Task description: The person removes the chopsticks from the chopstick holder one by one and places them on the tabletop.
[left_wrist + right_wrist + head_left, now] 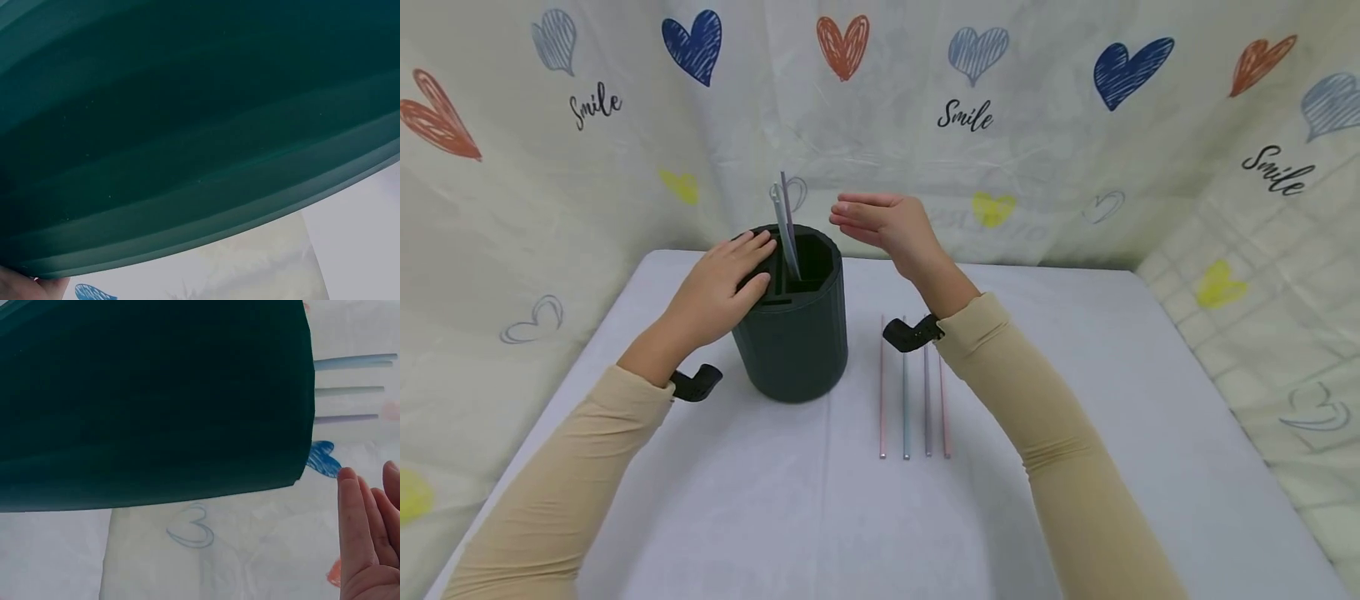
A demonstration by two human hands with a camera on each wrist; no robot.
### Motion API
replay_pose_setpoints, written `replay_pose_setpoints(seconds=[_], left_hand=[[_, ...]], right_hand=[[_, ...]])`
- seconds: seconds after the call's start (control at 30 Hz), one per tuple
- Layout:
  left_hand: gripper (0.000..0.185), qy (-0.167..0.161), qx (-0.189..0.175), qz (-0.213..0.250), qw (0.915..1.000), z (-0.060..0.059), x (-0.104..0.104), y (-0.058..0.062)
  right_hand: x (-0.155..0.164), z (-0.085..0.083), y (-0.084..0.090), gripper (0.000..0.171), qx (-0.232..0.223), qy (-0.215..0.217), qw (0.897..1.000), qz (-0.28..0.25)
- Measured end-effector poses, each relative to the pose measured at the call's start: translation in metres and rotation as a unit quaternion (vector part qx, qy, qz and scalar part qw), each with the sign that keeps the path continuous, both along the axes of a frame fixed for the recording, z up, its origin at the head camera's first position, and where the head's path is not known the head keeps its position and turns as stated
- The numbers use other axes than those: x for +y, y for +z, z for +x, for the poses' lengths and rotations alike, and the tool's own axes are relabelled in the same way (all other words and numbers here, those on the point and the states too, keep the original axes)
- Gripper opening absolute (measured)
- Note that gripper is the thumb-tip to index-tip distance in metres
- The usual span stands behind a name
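A dark green pen holder (796,342) with a divided top stands upright at the left of the table. Several slim sticks (787,225), pale blue and purple, lean in its larger compartment; their ends jut past the rim in the right wrist view. My left hand (718,287) rests on the holder's left top edge, fingers laid over the rim, thumb pointing inward. To the right of the rim, my right hand (883,225) hovers with fingers straight and together, holding nothing. In the right wrist view those fingers (356,531) are apart from the holder (156,406).
Several slim rods lie side by side right of the holder: a pink rod (882,400), a blue rod (906,408), a purple rod (927,408) and another pink rod (945,417). The white table (820,533) meets a heart-printed cloth (880,125) behind.
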State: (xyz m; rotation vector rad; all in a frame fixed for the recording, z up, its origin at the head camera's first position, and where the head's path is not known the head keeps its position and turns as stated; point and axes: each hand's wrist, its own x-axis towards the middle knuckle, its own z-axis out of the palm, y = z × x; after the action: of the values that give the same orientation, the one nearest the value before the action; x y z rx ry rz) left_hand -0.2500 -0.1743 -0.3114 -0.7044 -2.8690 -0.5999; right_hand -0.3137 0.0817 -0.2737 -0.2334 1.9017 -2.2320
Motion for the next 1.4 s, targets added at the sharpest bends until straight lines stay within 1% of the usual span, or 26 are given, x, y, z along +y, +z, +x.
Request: replay_pose_setpoints(seconds=[0.2, 0.47, 0.67, 0.9, 1.03, 1.07, 1.13, 1.23, 1.33, 1.4], left_hand=[[0.054, 0.000, 0.000, 0.001, 1.0000, 0.001, -0.001, 0.002], [0.054, -0.002, 0.000, 0.005, 1.0000, 0.002, 0.000, 0.003], [0.054, -0.008, -0.003, 0.005, 0.9999, 0.002, 0.002, 0.003], [0.055, -0.006, -0.004, 0.008, 0.9999, 0.002, 0.002, 0.001], [0.054, -0.005, -0.005, 0.009, 0.9999, 0.002, 0.001, 0.002], [0.054, -0.005, -0.005, 0.008, 0.9999, 0.002, 0.001, 0.002], [0.054, -0.003, -0.005, 0.008, 1.0000, 0.002, 0.000, 0.002], [0.054, -0.003, -0.002, 0.006, 1.0000, 0.002, 0.000, 0.002], [0.054, -0.004, 0.001, 0.005, 1.0000, 0.001, 0.000, 0.002], [0.054, -0.005, 0.002, 0.004, 1.0000, 0.001, 0.001, 0.002]], right_hand=[[-0.019, -0.004, 0.002, 0.033, 0.030, 0.002, 0.999, 0.021], [-0.038, -0.008, 0.003, 0.045, 0.065, 0.032, 0.995, 0.075], [-0.047, -0.009, 0.001, 0.037, 0.078, 0.034, 0.992, 0.097], [-0.055, -0.009, -0.002, 0.034, 0.096, 0.035, 0.988, 0.112], [-0.057, -0.012, -0.003, 0.030, 0.094, 0.026, 0.989, 0.109], [-0.057, -0.012, -0.002, 0.029, 0.095, 0.020, 0.989, 0.114], [-0.057, -0.011, 0.001, 0.028, 0.102, 0.010, 0.989, 0.106], [-0.055, -0.008, 0.009, 0.028, 0.126, -0.004, 0.988, 0.087], [-0.050, -0.004, 0.018, 0.027, 0.160, -0.016, 0.985, 0.055], [-0.045, -0.001, 0.022, 0.027, 0.176, -0.029, 0.983, 0.046]])
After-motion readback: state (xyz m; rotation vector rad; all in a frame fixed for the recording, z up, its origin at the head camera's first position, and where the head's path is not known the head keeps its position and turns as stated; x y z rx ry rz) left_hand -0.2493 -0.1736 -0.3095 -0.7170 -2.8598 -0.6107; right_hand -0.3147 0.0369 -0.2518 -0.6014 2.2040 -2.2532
